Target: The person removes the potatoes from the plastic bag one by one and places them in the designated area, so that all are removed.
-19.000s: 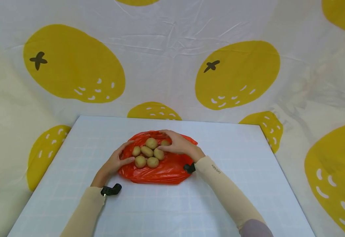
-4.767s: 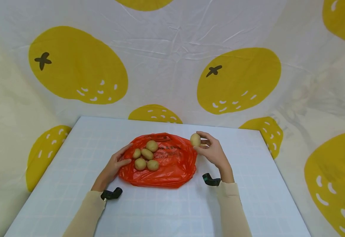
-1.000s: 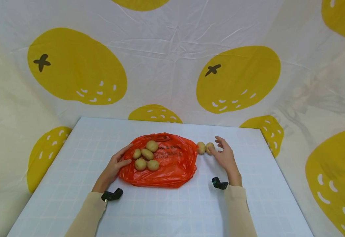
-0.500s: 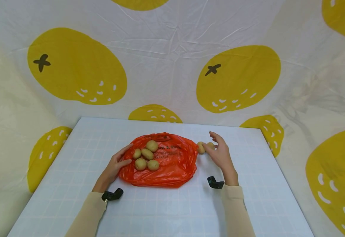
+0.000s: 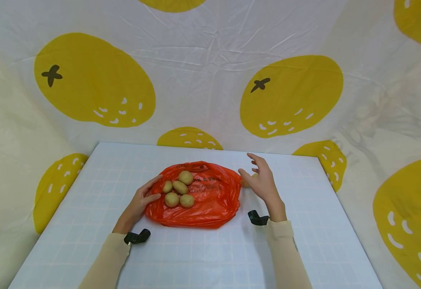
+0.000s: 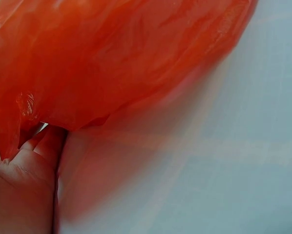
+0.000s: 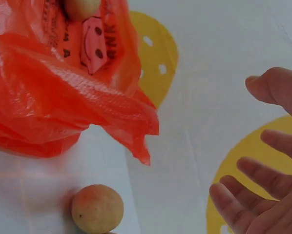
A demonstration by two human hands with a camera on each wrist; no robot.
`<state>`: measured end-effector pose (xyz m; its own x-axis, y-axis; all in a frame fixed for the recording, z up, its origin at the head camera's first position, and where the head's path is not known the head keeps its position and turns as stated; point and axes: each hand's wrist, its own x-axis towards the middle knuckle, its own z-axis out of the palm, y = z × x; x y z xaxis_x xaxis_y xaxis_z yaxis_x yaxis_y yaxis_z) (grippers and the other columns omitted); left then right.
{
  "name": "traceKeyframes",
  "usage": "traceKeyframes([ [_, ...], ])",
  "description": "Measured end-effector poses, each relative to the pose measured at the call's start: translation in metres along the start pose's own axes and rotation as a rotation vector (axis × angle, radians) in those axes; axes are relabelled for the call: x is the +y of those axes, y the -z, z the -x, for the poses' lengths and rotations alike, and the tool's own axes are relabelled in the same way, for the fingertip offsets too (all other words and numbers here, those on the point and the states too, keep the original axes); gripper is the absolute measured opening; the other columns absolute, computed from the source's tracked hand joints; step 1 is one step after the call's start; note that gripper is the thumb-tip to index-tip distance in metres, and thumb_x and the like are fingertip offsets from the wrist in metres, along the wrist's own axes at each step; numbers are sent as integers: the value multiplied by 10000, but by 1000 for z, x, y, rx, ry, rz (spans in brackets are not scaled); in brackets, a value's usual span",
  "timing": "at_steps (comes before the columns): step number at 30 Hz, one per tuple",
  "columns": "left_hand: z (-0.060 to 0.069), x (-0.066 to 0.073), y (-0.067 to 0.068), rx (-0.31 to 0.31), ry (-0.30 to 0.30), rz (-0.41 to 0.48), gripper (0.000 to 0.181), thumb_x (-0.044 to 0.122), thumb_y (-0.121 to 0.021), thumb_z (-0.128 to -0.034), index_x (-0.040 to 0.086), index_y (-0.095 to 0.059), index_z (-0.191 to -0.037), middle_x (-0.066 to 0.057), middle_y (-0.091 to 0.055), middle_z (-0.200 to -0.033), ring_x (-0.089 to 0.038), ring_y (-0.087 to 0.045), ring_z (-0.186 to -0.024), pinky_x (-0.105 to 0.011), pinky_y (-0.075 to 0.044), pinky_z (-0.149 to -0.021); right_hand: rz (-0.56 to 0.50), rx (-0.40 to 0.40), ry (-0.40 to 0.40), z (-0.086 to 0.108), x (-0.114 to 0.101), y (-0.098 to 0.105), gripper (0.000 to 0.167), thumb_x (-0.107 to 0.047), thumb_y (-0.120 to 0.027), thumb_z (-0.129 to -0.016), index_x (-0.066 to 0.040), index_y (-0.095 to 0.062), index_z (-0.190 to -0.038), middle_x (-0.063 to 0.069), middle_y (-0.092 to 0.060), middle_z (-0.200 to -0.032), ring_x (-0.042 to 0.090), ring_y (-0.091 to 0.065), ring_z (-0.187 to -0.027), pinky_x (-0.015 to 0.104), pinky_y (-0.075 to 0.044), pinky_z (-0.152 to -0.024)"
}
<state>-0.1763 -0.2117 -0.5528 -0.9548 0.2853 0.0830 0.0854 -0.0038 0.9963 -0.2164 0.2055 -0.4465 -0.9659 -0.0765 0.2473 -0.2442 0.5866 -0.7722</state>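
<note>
A red plastic bag [image 5: 210,200] lies spread on the table, with several potatoes [image 5: 180,187] in its left part. My left hand [image 5: 136,206] rests at the bag's left edge, thumb and fingers apart and touching the plastic; in the left wrist view the film hides part of that hand [image 6: 24,190]. Beyond the bag's right edge, my right hand [image 5: 264,184] is raised with fingers spread, holding nothing. It partly covers two potatoes [image 5: 245,184] on the table. The right wrist view shows one potato [image 7: 97,208] below the bag's edge, away from the fingers.
The table [image 5: 203,257] has a pale blue gridded cover. A pale cloth [image 5: 196,88] printed with big yellow fruit hangs behind it and at both sides. Black wrist cameras [image 5: 137,237] sit at both cuffs.
Two potatoes have gone from the bag to the table at its right. My right hand let go of one, then moved left and up, towards the bag. The left hand has stayed almost still.
</note>
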Motion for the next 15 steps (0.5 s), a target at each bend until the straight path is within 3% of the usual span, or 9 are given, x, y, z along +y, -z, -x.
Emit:
traceKeyframes([
  [6,-1,0,0,1,4,-4,650,68,-577,-1010,68,-325,-1610,-162,-251,-1695,-140,-312,-1505,-100,-397,-1077,-42,-33,50,-9,-14,-1,664,-263,-770,-924,-120,-490,-1509,121,-504,-1504,354,-515,-1337,542,-514,-1075],
  [15,0,1,-1,11,21,-9,648,84,-580,-1010,83,-335,-1609,-148,-260,-1695,-221,-287,-1530,-98,-399,-1073,-82,-122,90,-19,-27,-20,701,-294,-770,-924,-163,-457,-1538,97,-479,-1543,321,-505,-1342,525,-519,-1072],
])
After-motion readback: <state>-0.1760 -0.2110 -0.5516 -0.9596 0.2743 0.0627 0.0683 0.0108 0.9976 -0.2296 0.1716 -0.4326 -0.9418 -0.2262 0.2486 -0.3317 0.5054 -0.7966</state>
